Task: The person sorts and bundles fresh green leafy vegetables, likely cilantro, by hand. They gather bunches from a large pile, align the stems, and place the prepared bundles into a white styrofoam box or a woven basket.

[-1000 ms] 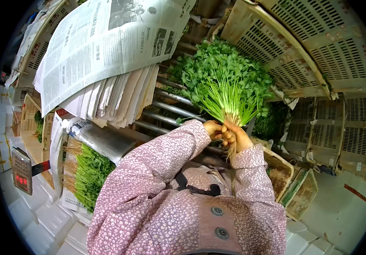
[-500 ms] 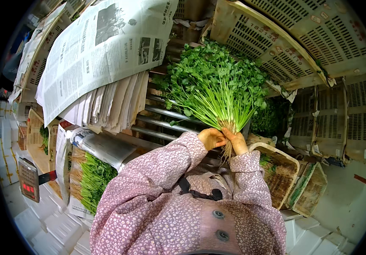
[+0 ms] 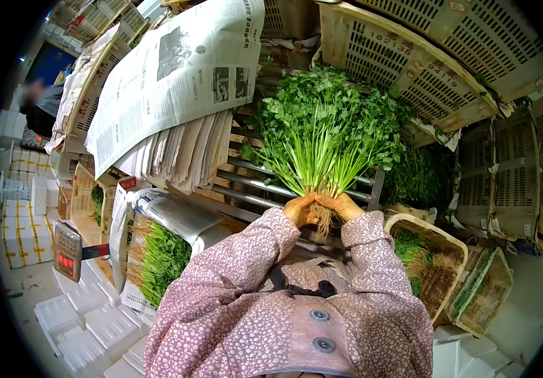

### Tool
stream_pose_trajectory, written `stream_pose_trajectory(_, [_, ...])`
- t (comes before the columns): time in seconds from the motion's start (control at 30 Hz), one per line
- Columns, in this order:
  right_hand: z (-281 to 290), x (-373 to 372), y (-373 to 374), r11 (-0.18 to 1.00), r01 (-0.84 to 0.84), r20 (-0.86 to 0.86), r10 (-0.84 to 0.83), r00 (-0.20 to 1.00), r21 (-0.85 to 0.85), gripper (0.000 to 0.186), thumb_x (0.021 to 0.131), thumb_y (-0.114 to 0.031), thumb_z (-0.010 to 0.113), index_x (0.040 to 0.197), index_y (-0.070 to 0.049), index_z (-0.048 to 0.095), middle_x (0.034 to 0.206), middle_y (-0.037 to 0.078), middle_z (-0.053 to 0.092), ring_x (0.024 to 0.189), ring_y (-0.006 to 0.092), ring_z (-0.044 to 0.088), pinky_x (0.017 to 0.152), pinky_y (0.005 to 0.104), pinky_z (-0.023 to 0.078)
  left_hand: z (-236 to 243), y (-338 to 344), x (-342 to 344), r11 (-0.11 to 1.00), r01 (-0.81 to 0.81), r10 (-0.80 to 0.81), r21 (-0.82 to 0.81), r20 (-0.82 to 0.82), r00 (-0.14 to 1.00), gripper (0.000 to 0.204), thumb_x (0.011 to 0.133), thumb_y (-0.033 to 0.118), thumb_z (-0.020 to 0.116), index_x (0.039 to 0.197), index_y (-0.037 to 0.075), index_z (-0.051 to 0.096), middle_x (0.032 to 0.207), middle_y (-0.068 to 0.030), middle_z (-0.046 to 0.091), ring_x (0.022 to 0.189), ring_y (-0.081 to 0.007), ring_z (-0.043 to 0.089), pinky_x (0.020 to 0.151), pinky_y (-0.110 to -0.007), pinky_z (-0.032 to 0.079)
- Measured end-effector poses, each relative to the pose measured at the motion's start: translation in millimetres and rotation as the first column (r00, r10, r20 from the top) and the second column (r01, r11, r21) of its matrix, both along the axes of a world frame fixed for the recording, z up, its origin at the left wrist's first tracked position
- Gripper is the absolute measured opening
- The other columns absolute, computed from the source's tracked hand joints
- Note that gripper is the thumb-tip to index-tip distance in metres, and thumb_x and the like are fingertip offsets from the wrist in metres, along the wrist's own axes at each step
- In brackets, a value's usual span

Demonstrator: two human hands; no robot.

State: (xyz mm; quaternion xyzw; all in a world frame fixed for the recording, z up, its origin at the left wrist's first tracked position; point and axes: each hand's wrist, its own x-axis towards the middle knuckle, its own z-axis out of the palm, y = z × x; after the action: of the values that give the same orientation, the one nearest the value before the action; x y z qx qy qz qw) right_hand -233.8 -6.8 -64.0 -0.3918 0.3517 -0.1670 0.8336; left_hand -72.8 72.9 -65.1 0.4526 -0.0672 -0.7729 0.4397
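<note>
My left hand (image 3: 299,210) and my right hand (image 3: 341,207) meet with curled fingers around the pale stem bases of a large bunch of leafy greens (image 3: 322,126). Its stringy roots hang below my fingers and its leaves fan out away from me over metal bars (image 3: 246,182). To the upper left lies a thick stack of newspaper (image 3: 158,113), its top sheet curving over the edge.
Slatted plastic crates (image 3: 422,44) rise behind and right. A crate with greens (image 3: 429,271) is at lower right, more greens (image 3: 164,264) at left beside a scale display (image 3: 68,249). White foam boxes (image 3: 89,334) fill the lower left. A person (image 3: 45,104) is at far left.
My hands and the bunch have shifted slightly down; both hands now sit closer around the stem bases, with the stems split into two fanned clumps. The view has turned, showing more at the left.
</note>
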Motion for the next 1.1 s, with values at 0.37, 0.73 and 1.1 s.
stream_pose_trajectory(0.37, [1.1, 6.6, -15.2, 0.951, -0.307, -0.307, 0.282, 0.909, -0.036, 0.068, 0.083, -0.061, 0.059, 0.112, 0.000, 0.062, 0.102, 0.010, 0.066, 0.088, 0.0193, 0.061, 0.077, 0.0301, 0.049, -18.5, -5.6, 2.2, 1.000, 0.022, -0.028, -0.020, -0.374, 0.927, 0.051, 0.092, 0.049, 0.051, 0.118, 0.005, 0.052, 0.099, -0.0102, 0.065, 0.067, -0.0147, 0.062, 0.053, -0.028, 0.050])
stream_pose_trajectory(0.73, [102.1, 29.5, -87.3, 0.767, -0.342, -0.785, -0.318, 0.532, -0.542, 0.057, 0.086, -0.054, 0.055, 0.112, -0.004, 0.060, 0.104, 0.016, 0.066, 0.093, 0.0256, 0.063, 0.090, 0.0381, 0.046, 6.7, -5.7, -21.5, 1.000, 0.027, -0.027, 0.016, 0.017, 0.999, 0.021, 0.092, 0.018, 0.060, 0.107, 0.003, 0.061, 0.069, -0.0043, 0.063, 0.043, -0.0088, 0.043, 0.038, -0.022, 0.030])
stream_pose_trajectory(1.1, [75.8, -0.8, -56.8, 0.468, 0.017, -0.372, -0.725, 0.580, -0.884, 0.021, 0.087, -0.028, 0.064, 0.090, -0.008, 0.063, 0.091, 0.008, 0.068, 0.072, 0.0225, 0.064, 0.068, 0.0344, 0.050, 28.3, -12.8, -9.3, 0.990, 0.141, -0.141, 0.002, 0.087, 0.986, 0.034, 0.095, 0.034, 0.054, 0.109, 0.004, 0.062, 0.063, -0.0019, 0.060, 0.041, -0.0066, 0.040, 0.036, -0.022, 0.027])
